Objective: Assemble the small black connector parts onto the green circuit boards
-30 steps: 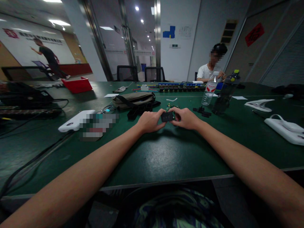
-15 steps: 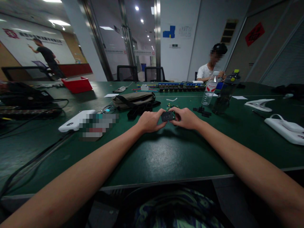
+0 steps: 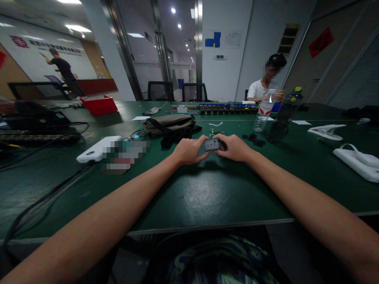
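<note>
Between my two hands, a little above the green table, is a small dark rectangular plastic case with markings on its face. My left hand pinches its left end between thumb and fingers. At the other end, my right hand grips it with curled fingers. Just behind the case lie green circuit boards, partly hidden by my fingers. Several small black plastic pieces lie to the right of my right hand. A black tray-like part is left of my left hand.
A grey-brown bag lies behind my left hand. At left are a white power bank and cables. A water bottle and a dark bottle stand at right, near a white device. Another person sits across the table.
The case has tilted in my hands, so its face now looks lighter and its markings show more clearly. Both hands keep their hold. The whole view has shifted slightly.
</note>
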`<state>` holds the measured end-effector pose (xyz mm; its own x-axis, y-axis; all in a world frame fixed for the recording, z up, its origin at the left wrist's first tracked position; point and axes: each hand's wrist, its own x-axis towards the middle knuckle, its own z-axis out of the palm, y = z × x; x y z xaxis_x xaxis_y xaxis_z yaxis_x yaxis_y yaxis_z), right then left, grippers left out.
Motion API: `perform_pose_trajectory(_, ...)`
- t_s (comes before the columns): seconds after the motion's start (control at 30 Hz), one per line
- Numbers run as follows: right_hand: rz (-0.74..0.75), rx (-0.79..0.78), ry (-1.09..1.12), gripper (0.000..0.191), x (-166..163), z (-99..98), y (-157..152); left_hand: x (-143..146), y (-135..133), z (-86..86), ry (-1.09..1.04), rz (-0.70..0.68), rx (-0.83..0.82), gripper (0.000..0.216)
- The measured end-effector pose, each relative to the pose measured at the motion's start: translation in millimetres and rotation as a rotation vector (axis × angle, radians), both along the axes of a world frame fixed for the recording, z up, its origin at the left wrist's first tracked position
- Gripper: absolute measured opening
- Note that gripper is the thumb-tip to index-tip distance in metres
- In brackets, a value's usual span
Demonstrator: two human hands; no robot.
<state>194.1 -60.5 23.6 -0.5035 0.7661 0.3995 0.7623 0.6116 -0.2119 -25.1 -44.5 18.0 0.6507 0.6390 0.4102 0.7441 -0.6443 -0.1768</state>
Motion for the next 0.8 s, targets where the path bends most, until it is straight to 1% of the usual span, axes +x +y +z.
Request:
perform_pose_trajectory(0.37,-0.021,0.002,0.001,0.038,0.1,-0.3,0.6,0.0,-0.4,1.6,0.004,0.003,0.003,0.051)
perform_pose_trajectory(0.8,-0.011,0.015,-0.002,0.038,0.4,0.0,0.5,0.4,-0.4,2.1,0.008,0.013,-0.004,0.052)
